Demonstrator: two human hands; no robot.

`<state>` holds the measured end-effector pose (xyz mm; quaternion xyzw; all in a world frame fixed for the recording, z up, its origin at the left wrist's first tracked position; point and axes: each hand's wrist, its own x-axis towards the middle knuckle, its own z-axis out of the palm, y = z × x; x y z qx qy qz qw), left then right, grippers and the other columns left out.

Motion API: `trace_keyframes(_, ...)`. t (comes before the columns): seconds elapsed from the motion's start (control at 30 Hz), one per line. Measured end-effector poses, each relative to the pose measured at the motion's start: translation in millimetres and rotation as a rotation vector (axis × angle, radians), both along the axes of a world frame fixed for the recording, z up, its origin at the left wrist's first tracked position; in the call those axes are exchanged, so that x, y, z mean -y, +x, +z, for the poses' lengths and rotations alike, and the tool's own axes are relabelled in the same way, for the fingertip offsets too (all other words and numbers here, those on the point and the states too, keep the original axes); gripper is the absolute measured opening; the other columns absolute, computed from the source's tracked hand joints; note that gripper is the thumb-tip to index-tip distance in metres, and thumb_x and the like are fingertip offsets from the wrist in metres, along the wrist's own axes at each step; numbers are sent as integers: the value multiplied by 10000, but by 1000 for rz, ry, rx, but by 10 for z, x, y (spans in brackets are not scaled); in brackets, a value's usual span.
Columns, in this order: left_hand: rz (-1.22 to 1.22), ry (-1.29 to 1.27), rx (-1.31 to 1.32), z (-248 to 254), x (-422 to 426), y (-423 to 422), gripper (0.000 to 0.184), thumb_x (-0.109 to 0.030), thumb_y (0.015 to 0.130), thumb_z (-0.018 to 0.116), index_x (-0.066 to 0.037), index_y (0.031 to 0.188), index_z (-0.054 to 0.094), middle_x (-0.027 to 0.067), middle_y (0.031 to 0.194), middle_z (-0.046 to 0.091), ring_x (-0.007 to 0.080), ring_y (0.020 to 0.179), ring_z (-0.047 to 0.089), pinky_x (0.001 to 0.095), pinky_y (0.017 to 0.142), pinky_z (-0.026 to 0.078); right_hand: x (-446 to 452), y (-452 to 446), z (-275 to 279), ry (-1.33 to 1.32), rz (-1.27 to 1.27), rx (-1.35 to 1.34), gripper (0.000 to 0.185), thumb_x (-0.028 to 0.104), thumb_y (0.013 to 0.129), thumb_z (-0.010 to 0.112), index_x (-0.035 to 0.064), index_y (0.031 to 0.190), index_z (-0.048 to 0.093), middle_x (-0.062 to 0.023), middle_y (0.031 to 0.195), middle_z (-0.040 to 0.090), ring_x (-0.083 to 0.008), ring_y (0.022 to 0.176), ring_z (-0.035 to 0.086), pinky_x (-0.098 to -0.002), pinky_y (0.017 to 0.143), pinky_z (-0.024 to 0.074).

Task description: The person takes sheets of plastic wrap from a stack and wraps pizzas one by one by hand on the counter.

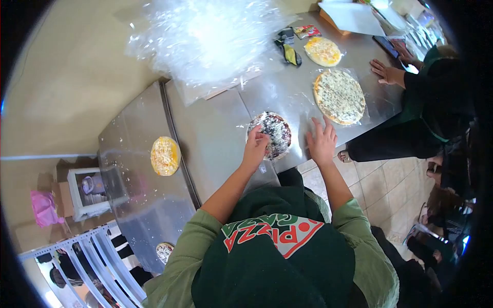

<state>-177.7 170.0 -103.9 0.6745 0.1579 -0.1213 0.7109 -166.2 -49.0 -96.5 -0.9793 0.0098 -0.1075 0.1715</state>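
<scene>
Okay, so the action is at the small dark-topped pizza (281, 134), which lies on the metal counter (218, 128) right in front of the person, between the two hands. The left hand (256, 147) is over its near left part, fingers bent in and bunched close together. Whether there's a pinch of something in there, can't tell, because the fingertips are partly hidden. Pale shreds are scattered over the dark topping, so my read is that this is the topping step, either placing or evening out.

The right hand (322, 142) is spread wide with nothing visible in it, just beside the near edge of the big pizza (339, 97), which seems to have clear film around it. A co-worker's hand (387, 73) is on the counter past that, well apart from this person's own hands.

If it is topping work, the next move calls for a light touch: fingertips low, shreds nudged toward the darker patches, nothing pushed over the rim. The right hand looks free enough to steady the crust, imo, though it would have to come left to reach it.
</scene>
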Motion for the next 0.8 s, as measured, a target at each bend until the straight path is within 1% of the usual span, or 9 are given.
trace_keyframes(0.07, -42, 88, 128, -205, 72, 25, 403, -131, 880, 515, -78, 1255, 377, 73, 1006, 476, 132, 813, 524, 264, 588, 508, 99, 36, -29, 115, -16, -39, 536, 194, 742, 634, 154, 1237, 433, -127, 1197, 424, -304, 1059, 448, -425, 851, 376)
trace_keyframes(0.17, -37, 238, 215, -16, 177, 55, 356, -124, 859, 543, -43, 1193, 449, 70, 928, 539, 113, 745, 535, 253, 577, 479, 266, 91, -122, 254, -13, -45, 490, 157, 738, 633, 120, 1189, 443, -132, 1056, 479, -302, 955, 496, -414, 788, 416)
trace_keyframes(0.2, -76, 424, 314, 50, 243, 118, 262, -95, 842, 550, -35, 1096, 522, 94, 912, 569, 177, 765, 568, 304, 634, 489, 308, 106, -162, 295, -4, -38, 469, 143, 738, 632, 106, 1167, 448, -136, 1007, 493, -303, 923, 509, -412, 770, 428)
trace_keyframes(0.3, -524, 737, 913, 93, 450, 512, 245, -77, 829, 560, -33, 1068, 538, 133, 1015, 544, 249, 814, 580, 318, 719, 498, 382, 148, -236, 361, 16, -38, 294, 117, 742, 621, 80, 1002, 489, -146, 887, 522, -299, 836, 546, -407, 715, 454)
trace_keyframes(0.33, -657, 830, 828, 101, 593, 606, 258, -66, 772, 605, -4, 1018, 555, 159, 1094, 533, 309, 935, 554, 351, 823, 460, 398, 160, -252, 323, 38, -28, 255, 115, 742, 617, 75, 958, 487, -138, 858, 530, -293, 805, 556, -401, 688, 464)
trace_keyframes(0.43, -881, 891, 849, -96, 949, 932, 400, -129, 709, 678, -4, 1060, 530, 159, 1146, 515, 317, 1051, 507, 365, 895, 419, 451, 231, -319, 222, 81, -2, 169, 108, 742, 603, 60, 847, 480, -118, 777, 546, -283, 717, 580, -389, 612, 489)
trace_keyframes(0.53, -880, 959, 756, -179, 1114, 1098, 586, -251, 647, 734, -30, 1134, 496, 152, 1257, 448, 312, 1162, 431, 383, 953, 374, 502, 296, -344, 177, 66, -68, 160, 115, 727, 596, 35, 799, 477, -119, 728, 558, -301, 670, 607, -397, 567, 509)
trace_keyframes(0.63, -946, 1043, 652, -79, 1146, 1169, 832, -319, 596, 763, -58, 1282, 372, 150, 1381, 308, 298, 1259, 328, 421, 1002, 321, 613, 382, -221, 231, -4, -200, 174, 118, 714, 601, 25, 799, 481, -147, 752, 570, -311, 687, 613, -402, 575, 509)
trace_keyframes(0.8, -1070, 1259, 351, 197, 1259, 1233, 1076, -432, 553, 776, -107, 1389, 182, 139, 1464, 106, 292, 1341, 153, 552, 1018, 227, 686, 393, -286, 224, -40, -194, 190, 108, 702, 598, 6, 829, 501, -180, 798, 591, -314, 730, 618, -405, 608, 503)
